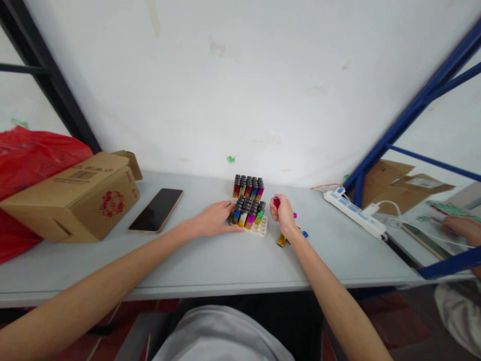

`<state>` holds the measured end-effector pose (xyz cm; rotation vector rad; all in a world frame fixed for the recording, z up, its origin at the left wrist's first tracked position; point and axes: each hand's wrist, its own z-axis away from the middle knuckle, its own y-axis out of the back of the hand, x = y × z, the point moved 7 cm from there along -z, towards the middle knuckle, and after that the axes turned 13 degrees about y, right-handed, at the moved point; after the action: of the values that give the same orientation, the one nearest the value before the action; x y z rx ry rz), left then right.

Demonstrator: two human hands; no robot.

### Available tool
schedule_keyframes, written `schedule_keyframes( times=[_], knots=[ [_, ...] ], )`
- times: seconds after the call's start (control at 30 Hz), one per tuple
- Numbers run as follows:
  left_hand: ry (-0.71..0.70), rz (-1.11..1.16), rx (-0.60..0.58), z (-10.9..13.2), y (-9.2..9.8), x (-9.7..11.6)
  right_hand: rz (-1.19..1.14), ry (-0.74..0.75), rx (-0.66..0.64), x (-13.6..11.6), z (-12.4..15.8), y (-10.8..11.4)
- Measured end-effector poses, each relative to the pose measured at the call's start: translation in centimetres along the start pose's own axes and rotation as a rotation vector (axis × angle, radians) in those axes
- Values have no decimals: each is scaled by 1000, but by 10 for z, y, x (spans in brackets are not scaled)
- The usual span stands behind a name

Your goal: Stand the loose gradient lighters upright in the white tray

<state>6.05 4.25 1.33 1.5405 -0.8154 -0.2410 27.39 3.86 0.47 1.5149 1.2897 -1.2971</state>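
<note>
My left hand [217, 219] grips the left side of a white tray [260, 228] with round holes, its thumb along the front edge and the other fingers behind. Rows of coloured lighters [243, 215] with black tops stand upright in this tray, while holes at its right front show bare. Just right of the tray, my right hand [283, 213] is closed around a purple-pink lighter [276, 201], whose end shows above the fist. Several loose lighters lie beneath and beside my right wrist, among them a gold one [281, 240] and a blue one [305, 234].
Behind the tray stands another block of upright lighters [248, 186]. A phone [157, 210], a cardboard box [75, 200] and a red plastic bag [37, 150] are at the left. A power strip [355, 213] lies right, near a blue frame [413, 105]. Another person's hand [464, 228] shows beyond it.
</note>
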Motion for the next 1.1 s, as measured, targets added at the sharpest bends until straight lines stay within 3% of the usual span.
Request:
schedule_keyframes(
  times=[0.77, 0.93, 1.1],
  knots=[
    [-11, -5, 26, 0, 0, 1, 35, 38, -34, -1, -3, 0],
    [-6, -28, 23, -1, -1, 0, 80, 276, -107, -22, 0, 2],
    [-10, -15, 27, 0, -1, 0, 391, 531, -106, -52, 15, 10]
  ],
)
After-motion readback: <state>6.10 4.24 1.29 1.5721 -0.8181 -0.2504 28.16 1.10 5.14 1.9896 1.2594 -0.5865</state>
